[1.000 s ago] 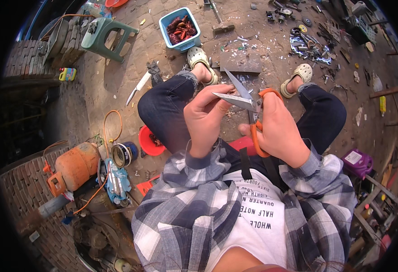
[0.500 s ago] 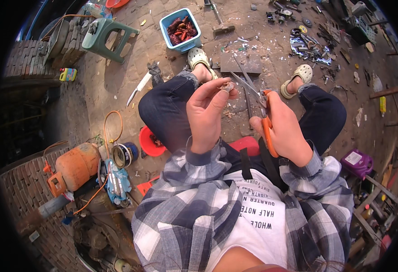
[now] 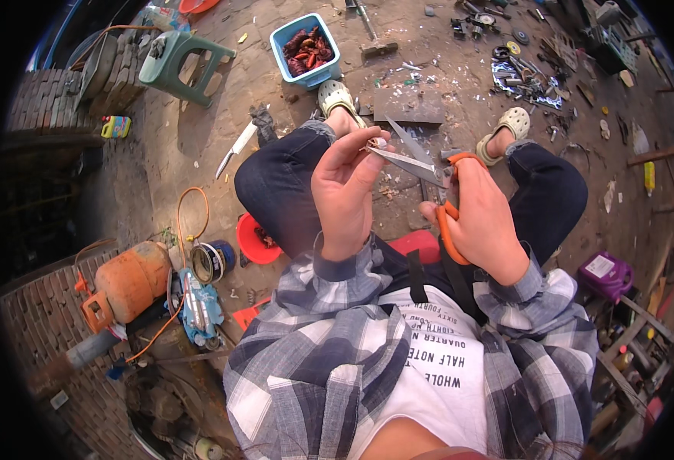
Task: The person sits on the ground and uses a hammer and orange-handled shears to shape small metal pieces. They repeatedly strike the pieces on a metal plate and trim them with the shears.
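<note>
My left hand (image 3: 341, 192) is closed, pinching a small pale and brownish piece (image 3: 378, 142) between thumb and fingertips; its kind I cannot make out. My right hand (image 3: 484, 211) grips orange-handled scissors (image 3: 404, 162) with the fingers around the handles. The blades stand apart, their tips toward the left hand. The lower blade reaches the pinched piece, though contact is unclear. Both hands are above my lap, between my knees. On the ground beyond lies a dark flat plate (image 3: 410, 108).
A blue basin (image 3: 331, 70) of dark red pieces stands ahead, near a hammer (image 3: 379, 50). To the left are a knife (image 3: 236, 149), a green stool (image 3: 170, 69), a red bowl (image 3: 251, 249) and an orange gas cylinder (image 3: 131, 277). Scattered metal parts (image 3: 525, 80) lie ahead right; a purple jug (image 3: 607, 276) stands right.
The scissors have swung left and lower, bringing the lower blade to the piece; the blades are wider apart. My left hand has shifted slightly left, and the piece has turned.
</note>
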A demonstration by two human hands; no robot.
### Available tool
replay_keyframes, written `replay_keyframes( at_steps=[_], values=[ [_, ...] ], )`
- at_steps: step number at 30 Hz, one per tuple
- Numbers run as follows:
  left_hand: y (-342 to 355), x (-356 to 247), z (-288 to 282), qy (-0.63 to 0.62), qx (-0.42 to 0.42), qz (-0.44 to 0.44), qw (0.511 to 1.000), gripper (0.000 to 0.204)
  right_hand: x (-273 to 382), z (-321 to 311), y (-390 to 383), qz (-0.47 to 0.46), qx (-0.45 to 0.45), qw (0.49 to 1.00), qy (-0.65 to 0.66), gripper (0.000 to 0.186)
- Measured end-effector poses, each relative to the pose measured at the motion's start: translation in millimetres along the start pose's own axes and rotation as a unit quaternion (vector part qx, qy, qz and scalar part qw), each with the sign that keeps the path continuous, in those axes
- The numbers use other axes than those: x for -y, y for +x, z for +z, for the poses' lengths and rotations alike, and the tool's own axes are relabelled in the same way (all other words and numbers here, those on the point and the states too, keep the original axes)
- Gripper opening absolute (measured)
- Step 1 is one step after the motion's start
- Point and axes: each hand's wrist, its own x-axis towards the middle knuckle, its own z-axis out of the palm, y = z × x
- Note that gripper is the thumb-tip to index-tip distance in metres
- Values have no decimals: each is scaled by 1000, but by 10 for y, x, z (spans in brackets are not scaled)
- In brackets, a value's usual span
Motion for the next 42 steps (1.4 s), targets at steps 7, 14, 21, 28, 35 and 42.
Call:
replay_keyframes(
  at_steps=[7,14,21,28,35,42],
  values=[
    [-17,23,-19,5,1,-10,1000,29,9,7,33,-43,-32,998,-20,57],
    [-31,10,-18,7,-13,-32,999,26,15,2,85,-68,-29,997,-26,59],
    [-26,21,-109,9,-16,-66,998,26,-2,0,90,-73,17,997,6,61],
    [-11,27,-142,-41,-29,-106,993,23,-4,15,106,-75,33,997,15,60],
    [-8,48,-159,-46,-38,-115,992,22,-37,89,68,-28,69,997,1,57],
    [-11,50,-157,-37,-46,-118,991,22,-22,103,70,1,101,995,-15,56]
  ],
)
